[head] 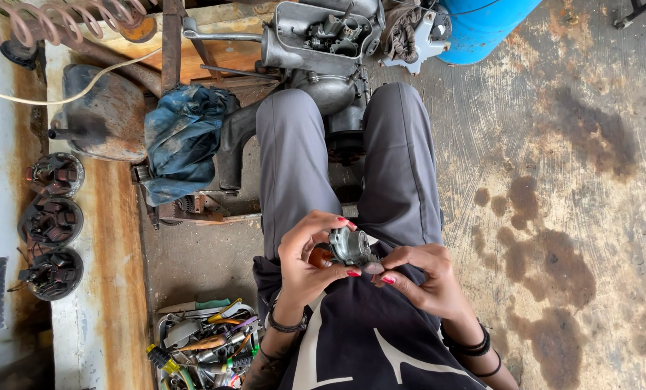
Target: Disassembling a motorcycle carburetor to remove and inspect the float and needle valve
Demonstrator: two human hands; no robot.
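Note:
I sit with my knees apart and hold a small grey metal engine part [350, 246], like a carburettor, over my lap. My left hand [305, 261] wraps round its left side, fingers curled over the top, with an orange-brown piece showing under the thumb. My right hand [420, 276] pinches its lower right edge with thumb and forefinger. Both hands touch the part at once. Black bands are on both wrists.
An open engine casing [316, 40] stands on the floor between my feet. A blue cloth [182, 137] and a rusty dark tank [103, 112] lie to the left. A tray of tools [204, 345] sits by my left hip. Three round coil plates [51, 220] line the left ledge. A blue barrel [482, 25] stands at the top.

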